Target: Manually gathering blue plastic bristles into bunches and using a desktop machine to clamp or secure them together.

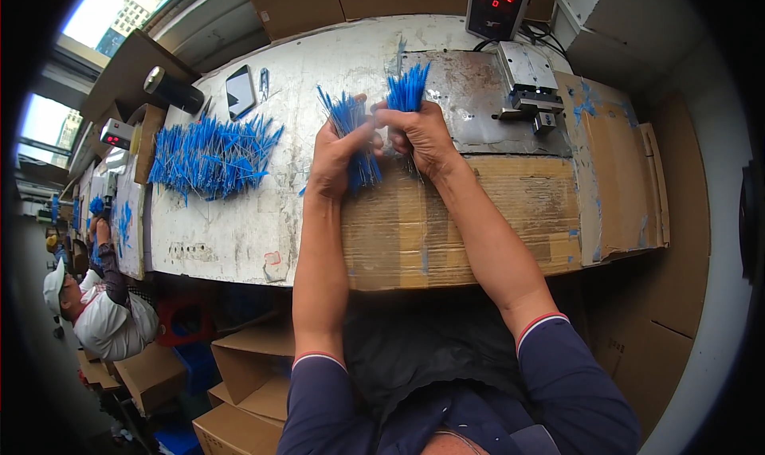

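My left hand (331, 154) is closed round a bundle of thin blue-and-silver sticks (339, 108), whose ends fan out above and below the fingers. Close beside it, my right hand (428, 136) grips a second, tighter bundle of blue-tipped sticks (408, 87), standing upright with the blue points away from me. The thumbs nearly meet between the two bundles; whether they touch is blurred. To the left, a large pile of the same blue sticks (211, 158) lies on the white worktable (223, 244).
A metal fixture (532, 88) sits at the right on a steel plate (470, 124), below a counter with a red display (498, 7). Cardboard (478, 216) covers the near table. A phone (240, 92) and dark flask (173, 89) lie far left. Another person (107, 315) works at the left.
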Tool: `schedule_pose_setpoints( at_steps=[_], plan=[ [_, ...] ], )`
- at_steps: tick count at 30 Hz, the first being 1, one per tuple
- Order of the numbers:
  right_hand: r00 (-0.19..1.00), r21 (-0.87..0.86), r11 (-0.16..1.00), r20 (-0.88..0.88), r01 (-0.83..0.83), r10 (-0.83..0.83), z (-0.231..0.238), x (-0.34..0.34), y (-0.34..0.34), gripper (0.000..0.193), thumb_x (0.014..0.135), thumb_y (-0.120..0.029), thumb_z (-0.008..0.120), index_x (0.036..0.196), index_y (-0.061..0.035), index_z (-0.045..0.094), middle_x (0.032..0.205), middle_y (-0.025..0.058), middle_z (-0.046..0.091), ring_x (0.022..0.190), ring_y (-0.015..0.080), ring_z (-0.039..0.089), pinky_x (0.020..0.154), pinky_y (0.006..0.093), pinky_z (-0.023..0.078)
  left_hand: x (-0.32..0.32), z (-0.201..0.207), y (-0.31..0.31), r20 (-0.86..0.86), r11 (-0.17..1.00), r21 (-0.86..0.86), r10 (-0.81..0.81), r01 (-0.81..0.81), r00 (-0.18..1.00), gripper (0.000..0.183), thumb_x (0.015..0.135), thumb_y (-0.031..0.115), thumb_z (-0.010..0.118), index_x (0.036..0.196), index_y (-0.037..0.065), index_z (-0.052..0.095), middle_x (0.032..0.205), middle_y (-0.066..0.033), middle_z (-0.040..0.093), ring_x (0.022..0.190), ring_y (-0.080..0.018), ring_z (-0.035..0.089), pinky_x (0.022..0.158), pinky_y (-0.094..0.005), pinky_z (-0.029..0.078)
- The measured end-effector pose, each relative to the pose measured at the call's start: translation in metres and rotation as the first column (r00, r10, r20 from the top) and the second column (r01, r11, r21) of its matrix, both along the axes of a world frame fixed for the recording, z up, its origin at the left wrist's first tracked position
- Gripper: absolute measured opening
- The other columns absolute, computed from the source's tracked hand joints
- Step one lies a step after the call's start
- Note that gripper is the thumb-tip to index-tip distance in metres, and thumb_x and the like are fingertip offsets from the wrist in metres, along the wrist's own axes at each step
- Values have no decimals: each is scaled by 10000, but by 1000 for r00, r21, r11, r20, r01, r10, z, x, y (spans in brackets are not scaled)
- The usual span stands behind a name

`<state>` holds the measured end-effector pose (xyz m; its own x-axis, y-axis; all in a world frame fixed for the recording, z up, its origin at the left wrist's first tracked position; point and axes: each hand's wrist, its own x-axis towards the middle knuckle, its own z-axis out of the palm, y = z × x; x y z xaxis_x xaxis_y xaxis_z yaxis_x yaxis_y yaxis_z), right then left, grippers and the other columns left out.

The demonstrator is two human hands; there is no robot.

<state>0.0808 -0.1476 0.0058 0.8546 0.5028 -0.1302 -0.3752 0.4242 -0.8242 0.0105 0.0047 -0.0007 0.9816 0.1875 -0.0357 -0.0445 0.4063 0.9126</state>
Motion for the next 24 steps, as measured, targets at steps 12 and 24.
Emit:
schedule_pose_setpoints(
  at_steps=[12, 24],
  plan=[
    [995, -32, 999, 95, 18, -15, -4, 1, 1, 149, 855, -100, 805, 908, -43, 679, 713, 7, 648, 500, 54, 523, 415, 208, 338, -2, -1, 3, 31, 998, -35, -56, 57, 998, 606, 872, 86, 766, 1398, -44, 494, 1036, -98, 686, 695, -136, 645, 554, -264, 541],
    [983, -32, 986, 94, 163, -159, 10, 4, -6, 96, 874, -137, 728, 895, -57, 679, 688, -18, 612, 492, 27, 471, 419, 208, 339, -2, -1, 3, 91, 985, -123, -113, 124, 989, 577, 956, 122, 661, 1464, -44, 440, 983, -96, 648, 666, -134, 601, 529, -240, 490]
  ],
)
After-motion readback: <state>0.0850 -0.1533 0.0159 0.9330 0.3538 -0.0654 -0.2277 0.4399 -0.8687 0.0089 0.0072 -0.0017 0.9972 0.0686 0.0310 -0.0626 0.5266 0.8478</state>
